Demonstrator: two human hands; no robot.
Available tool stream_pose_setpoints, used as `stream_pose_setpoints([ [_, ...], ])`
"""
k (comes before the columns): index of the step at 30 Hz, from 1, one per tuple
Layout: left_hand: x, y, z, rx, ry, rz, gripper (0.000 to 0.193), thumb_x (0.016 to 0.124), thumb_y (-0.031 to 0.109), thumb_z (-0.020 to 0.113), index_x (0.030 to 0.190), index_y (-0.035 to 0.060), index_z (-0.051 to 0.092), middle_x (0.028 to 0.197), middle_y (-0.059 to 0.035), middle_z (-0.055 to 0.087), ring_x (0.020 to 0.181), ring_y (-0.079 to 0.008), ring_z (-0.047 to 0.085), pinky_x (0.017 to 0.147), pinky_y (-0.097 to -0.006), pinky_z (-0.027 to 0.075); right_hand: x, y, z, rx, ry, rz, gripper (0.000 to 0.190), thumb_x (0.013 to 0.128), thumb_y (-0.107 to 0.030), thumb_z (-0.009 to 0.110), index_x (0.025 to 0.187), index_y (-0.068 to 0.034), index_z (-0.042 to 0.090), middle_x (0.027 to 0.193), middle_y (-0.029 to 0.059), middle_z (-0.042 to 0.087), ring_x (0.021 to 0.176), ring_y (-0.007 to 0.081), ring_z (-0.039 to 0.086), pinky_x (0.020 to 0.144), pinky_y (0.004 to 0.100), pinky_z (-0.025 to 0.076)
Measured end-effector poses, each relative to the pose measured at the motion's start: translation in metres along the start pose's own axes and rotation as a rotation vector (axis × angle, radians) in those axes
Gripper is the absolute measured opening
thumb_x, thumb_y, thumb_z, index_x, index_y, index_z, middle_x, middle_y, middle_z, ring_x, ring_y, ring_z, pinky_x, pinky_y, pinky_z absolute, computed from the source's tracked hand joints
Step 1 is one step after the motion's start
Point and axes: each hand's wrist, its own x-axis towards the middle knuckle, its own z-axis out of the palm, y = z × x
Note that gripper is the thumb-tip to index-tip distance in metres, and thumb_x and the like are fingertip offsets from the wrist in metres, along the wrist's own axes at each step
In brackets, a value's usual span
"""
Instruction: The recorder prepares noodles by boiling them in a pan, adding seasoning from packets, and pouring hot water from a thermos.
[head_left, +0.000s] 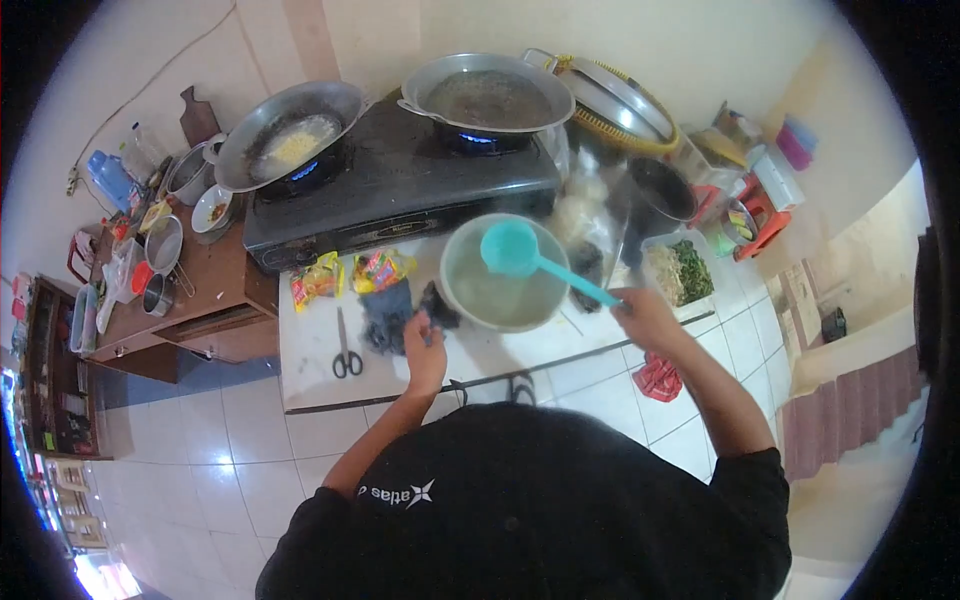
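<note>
My right hand (649, 319) grips the handle of a turquoise plastic dipper (510, 247). Its bowl is over a pale round basin (454, 300) holding cloudy liquid. My left hand (425, 356) is left of the basin, fingers loosely curled and apart, with nothing visible in them. Dark plastic bags (386, 311) lie just beyond its fingertips; whether they touch is unclear. Scissors with black handles (345, 352) rest on the white tabletop (315, 382). Behind them are two yellow-and-red food packets (319, 281).
Blue flames burn under both woks on the black gas stove (405, 187). Noodles cook in the left wok (247, 142); the right wok (487, 90) holds dark liquid. A box of chopped greens (694, 274) stands right. Bowls and a sieve (163, 244) crowd the brown desk (217, 277).
</note>
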Motion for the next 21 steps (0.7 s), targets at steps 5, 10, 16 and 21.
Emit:
stream_pose_setpoints([
  [5,-0.007,0.006,-0.008,0.076,-0.043,-0.017,0.033,0.080,0.000,0.050,0.112,0.0004,0.044,0.103,-0.0106,0.048,0.089,-0.0161,0.047,0.082,-0.0268,0.039,-0.022,0.005,0.041,-0.209,0.138,-0.099,0.028,0.076,-0.014,0.052,0.103,-0.005,0.053,0.078,0.0169,0.060,0.070,0.0334,0.059,0.062,0.0449,0.046],
  [10,-0.012,0.010,-0.011,0.085,-0.056,-0.039,0.033,0.080,0.000,0.049,0.112,0.0008,0.044,0.103,-0.0107,0.048,0.091,-0.0167,0.047,0.083,-0.0285,0.039,-0.032,0.003,0.051,-0.398,0.196,-0.096,0.034,0.075,-0.008,0.050,0.108,-0.001,0.046,0.075,0.0136,0.056,0.063,0.0301,0.058,0.052,0.0399,0.047],
  [16,-0.007,0.006,-0.009,0.063,-0.010,0.003,0.036,0.076,-0.003,0.051,0.112,0.0008,0.045,0.103,-0.0131,0.048,0.098,-0.0232,0.047,0.084,-0.0313,0.040,-0.034,0.013,0.057,-0.476,0.285,-0.194,0.035,0.070,-0.003,0.049,0.105,0.000,0.048,0.075,0.0120,0.052,0.065,0.0269,0.057,0.052,0.0364,0.047],
  [21,-0.004,-0.001,0.000,0.051,0.066,0.005,0.034,0.075,-0.003,0.052,0.108,0.0010,0.046,0.102,-0.0125,0.048,0.094,-0.0228,0.048,0.083,-0.0313,0.041,-0.029,0.032,0.061,-0.532,0.333,-0.251,0.029,0.073,-0.005,0.048,0.101,-0.002,0.050,0.077,0.0104,0.050,0.069,0.0245,0.055,0.053,0.0345,0.046],
])
